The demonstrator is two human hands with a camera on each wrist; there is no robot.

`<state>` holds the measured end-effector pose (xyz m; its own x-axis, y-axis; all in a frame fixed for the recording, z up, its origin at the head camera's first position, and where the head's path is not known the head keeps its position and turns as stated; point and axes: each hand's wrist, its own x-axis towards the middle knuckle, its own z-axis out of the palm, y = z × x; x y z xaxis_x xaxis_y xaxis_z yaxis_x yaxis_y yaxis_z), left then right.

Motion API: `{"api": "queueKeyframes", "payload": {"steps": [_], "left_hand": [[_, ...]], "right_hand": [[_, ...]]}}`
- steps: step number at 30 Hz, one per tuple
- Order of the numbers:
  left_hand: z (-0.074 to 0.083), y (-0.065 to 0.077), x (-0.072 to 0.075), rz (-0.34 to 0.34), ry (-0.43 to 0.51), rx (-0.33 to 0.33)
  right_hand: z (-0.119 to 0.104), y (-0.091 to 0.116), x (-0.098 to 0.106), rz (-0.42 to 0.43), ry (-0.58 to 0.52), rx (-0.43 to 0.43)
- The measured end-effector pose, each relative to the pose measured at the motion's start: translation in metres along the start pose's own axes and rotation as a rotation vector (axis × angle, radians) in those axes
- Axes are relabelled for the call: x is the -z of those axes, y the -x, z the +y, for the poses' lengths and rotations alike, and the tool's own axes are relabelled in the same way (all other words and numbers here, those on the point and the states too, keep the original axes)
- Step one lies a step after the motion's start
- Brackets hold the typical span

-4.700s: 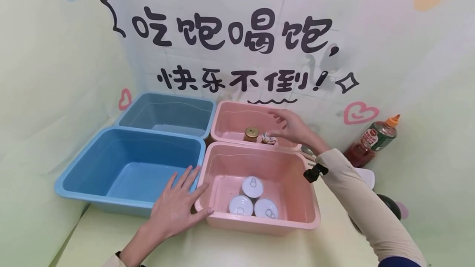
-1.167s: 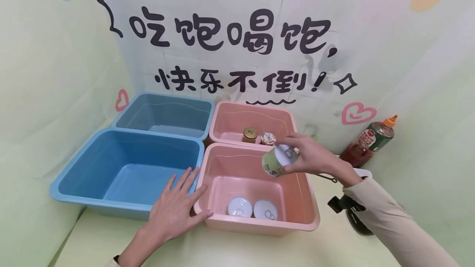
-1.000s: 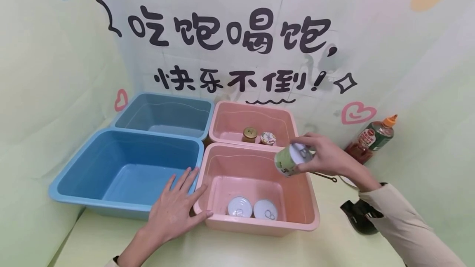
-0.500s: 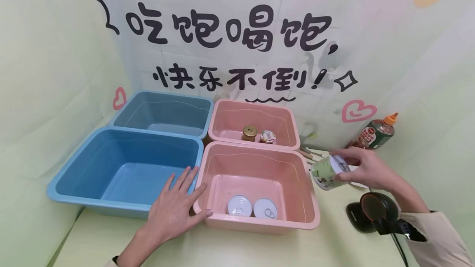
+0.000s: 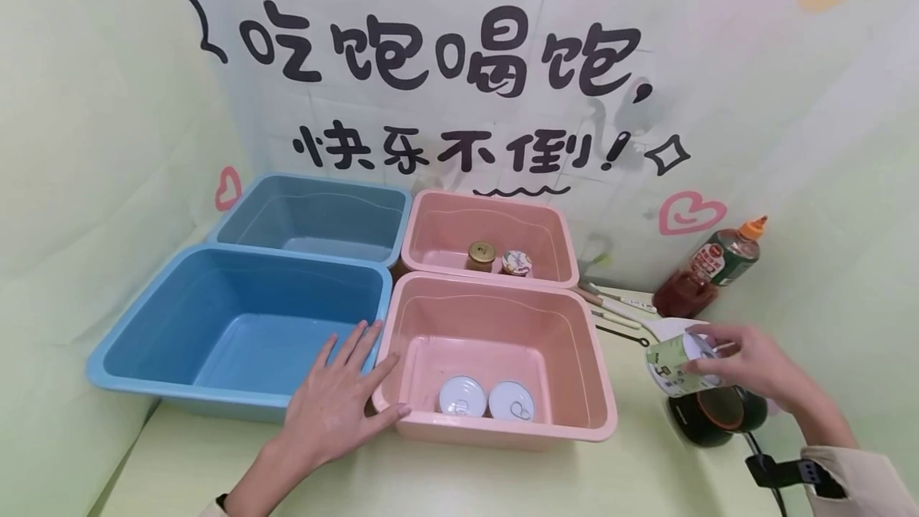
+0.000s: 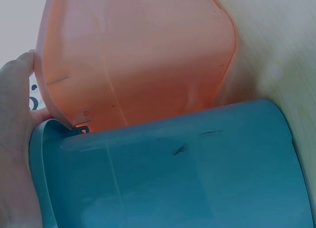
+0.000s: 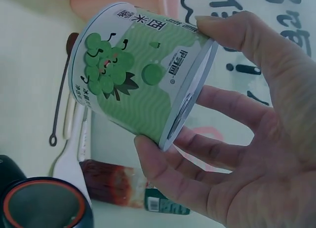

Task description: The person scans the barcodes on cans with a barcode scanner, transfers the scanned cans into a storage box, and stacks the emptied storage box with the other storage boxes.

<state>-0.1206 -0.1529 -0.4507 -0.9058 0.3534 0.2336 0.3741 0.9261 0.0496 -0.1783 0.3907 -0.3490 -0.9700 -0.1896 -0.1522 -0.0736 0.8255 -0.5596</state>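
Though aslant, a green, white-rimmed, grape-printed can (image 7: 136,72).

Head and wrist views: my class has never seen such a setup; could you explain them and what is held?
No machine: a person works with bare hands. One camera sits on the head, looking down; one on each wrist watches that hand's work. The right hand has a green-labelled can in its grip; the left hand rests at the rims of the near blue tub and near pink tub, which holds two cans. Behind them on the table stand another blue tub and another pink tub. To the right are utensils, a bottle and a black device.
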Motion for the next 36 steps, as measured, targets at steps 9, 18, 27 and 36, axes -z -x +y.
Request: {"api": "queueKeyframes", "payload": {"steps": [9,18,27,36], "left_hand": [[0.001,0.001,0.001,-0.001,-0.004,0.004],[0.000,0.000,0.002,-0.002,-0.002,0.002],[0.000,0.000,0.001,0.003,-0.007,0.000],[0.001,0.000,0.001,-0.007,0.009,0.006]], "right_hand": [[0.017,-0.001,-0.007,-0.044,0.024,-0.192],[0.027,-0.002,-0.019,-0.050,-0.007,-0.283],[0.015,-0.009,-0.014,-0.022,0.041,-0.246],[-0.024,-0.026,0.014,0.086,0.181,-0.032]]}}
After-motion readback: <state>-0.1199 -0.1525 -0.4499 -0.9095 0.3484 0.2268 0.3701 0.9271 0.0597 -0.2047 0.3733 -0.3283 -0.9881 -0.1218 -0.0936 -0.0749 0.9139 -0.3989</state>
